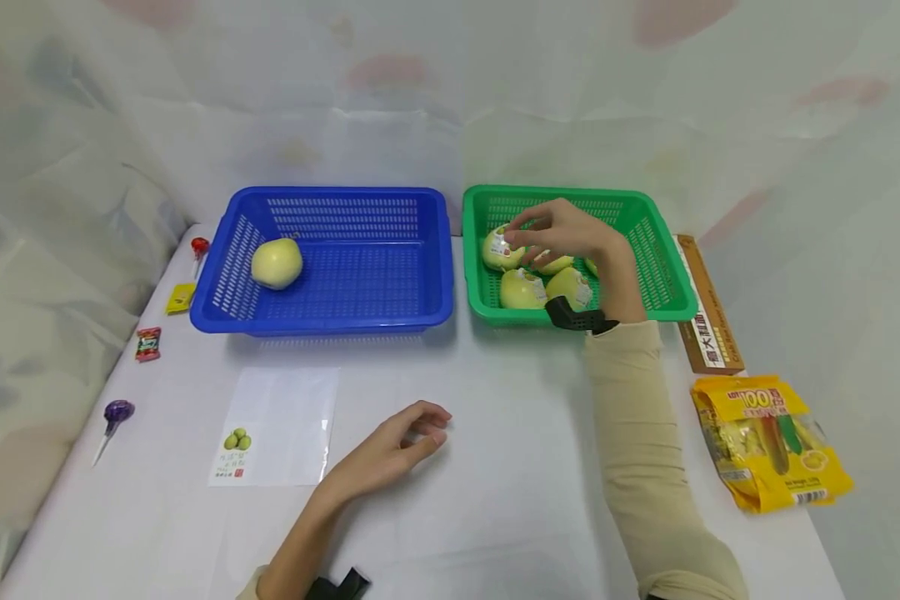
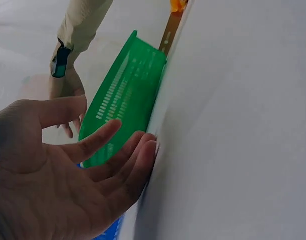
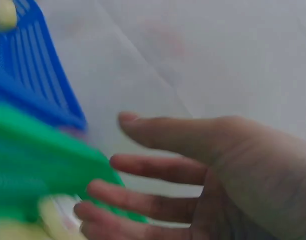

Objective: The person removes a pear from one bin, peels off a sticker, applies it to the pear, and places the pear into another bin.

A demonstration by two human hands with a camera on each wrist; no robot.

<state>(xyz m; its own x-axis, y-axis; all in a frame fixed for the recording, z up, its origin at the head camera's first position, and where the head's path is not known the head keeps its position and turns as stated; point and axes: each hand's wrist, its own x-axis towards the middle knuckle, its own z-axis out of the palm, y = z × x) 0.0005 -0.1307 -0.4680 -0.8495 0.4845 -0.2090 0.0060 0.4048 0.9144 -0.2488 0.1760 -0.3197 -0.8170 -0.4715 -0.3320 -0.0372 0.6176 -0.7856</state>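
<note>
My right hand (image 1: 562, 229) hovers above the green basket (image 1: 671, 292), fingers loosely bent with nothing between them. Under it lie several pale yellow-green apples (image 1: 523, 289), some in clear printed wrapping. In the right wrist view the thumb and fingers of that hand (image 3: 193, 175) stand apart, and a blurred wrapped apple (image 3: 60, 217) shows below them. To the left, a bare yellow apple (image 1: 277, 263) sits in the blue basket (image 1: 322, 321). My left hand (image 1: 390, 450) is over the white table in front of the baskets, fingers relaxed and holding nothing.
A clear printed bag (image 1: 277, 429) lies flat left of my left hand. Along the left edge are lollipops (image 1: 118, 411), a red candy (image 1: 148, 343) and a yellow packet (image 1: 181, 297). At right lie a brown box (image 1: 708, 308) and a yellow candy bag (image 1: 772, 442).
</note>
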